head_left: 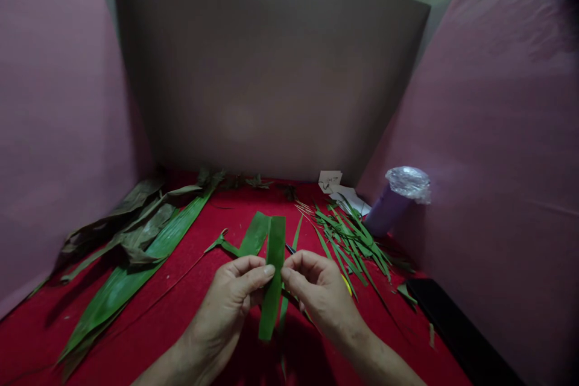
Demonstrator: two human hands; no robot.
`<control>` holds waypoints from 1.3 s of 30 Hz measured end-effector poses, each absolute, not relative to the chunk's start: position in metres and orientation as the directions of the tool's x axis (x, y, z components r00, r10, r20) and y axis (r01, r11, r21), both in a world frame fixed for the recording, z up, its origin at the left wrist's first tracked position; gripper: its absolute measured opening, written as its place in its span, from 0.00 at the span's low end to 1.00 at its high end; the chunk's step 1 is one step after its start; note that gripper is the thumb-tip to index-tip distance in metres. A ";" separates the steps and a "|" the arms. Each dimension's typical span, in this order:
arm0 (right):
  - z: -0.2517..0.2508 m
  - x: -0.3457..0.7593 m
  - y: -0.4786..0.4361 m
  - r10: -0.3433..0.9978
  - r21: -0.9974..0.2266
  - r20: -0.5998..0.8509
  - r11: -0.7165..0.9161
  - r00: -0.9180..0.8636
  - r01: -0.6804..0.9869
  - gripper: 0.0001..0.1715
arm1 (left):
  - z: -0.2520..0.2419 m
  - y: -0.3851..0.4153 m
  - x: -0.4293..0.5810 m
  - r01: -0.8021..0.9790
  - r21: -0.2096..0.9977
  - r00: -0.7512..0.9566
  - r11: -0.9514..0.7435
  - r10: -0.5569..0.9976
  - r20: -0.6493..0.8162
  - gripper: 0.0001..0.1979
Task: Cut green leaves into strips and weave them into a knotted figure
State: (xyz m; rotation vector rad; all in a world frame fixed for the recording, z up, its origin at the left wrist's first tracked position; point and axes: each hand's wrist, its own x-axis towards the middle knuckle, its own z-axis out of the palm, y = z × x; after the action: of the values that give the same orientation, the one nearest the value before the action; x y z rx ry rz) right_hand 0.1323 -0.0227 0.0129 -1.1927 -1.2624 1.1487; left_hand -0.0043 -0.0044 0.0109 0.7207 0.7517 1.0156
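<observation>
A green leaf strip (273, 265) is held upright between both hands over the red cloth (190, 295). My left hand (235, 298) pinches the strip from the left with thumb and fingers closed on it. From the right, my right hand (316, 289) pinches the same strip. Behind the strip lies a second folded piece of leaf (253, 235) on the cloth. Something yellow (346, 284) peeks out under my right hand; I cannot make out what it is.
Long green and dried brown leaves (136, 241) lie at the left. A heap of thin green leaf slivers (350, 238) sits at the right, beside a purple cup covered with plastic film (395, 199). White paper (332, 184) lies at the back. A black object (452, 325) is at the right edge.
</observation>
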 end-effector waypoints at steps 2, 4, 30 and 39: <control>0.011 0.133 -0.022 0.998 -0.998 0.058 0.058 -0.005 0.029 0.08 | 0.012 -0.005 -0.004 -0.474 0.796 0.356 0.376 0.909 -0.217 0.04; 0.011 0.133 -0.022 0.998 -0.998 0.059 0.059 -0.012 0.027 0.08 | 0.012 -0.005 -0.004 -0.477 0.780 0.378 0.405 0.896 -0.234 0.04; 0.007 0.126 -0.025 0.994 -0.995 0.065 0.072 0.088 -0.074 0.12 | 0.012 -0.003 -0.007 -0.530 0.710 0.406 0.464 0.874 -0.268 0.02; 0.008 0.128 -0.026 0.991 -0.995 0.095 0.098 0.099 -0.031 0.13 | 0.015 -0.004 -0.006 -0.471 0.778 0.356 0.417 0.896 -0.265 0.04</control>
State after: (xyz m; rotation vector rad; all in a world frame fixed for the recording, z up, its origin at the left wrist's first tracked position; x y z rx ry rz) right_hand 0.1279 -0.0265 0.0083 -1.1568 -1.1562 1.0838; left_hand -0.0063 -0.0041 0.0152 0.6604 0.7607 0.9700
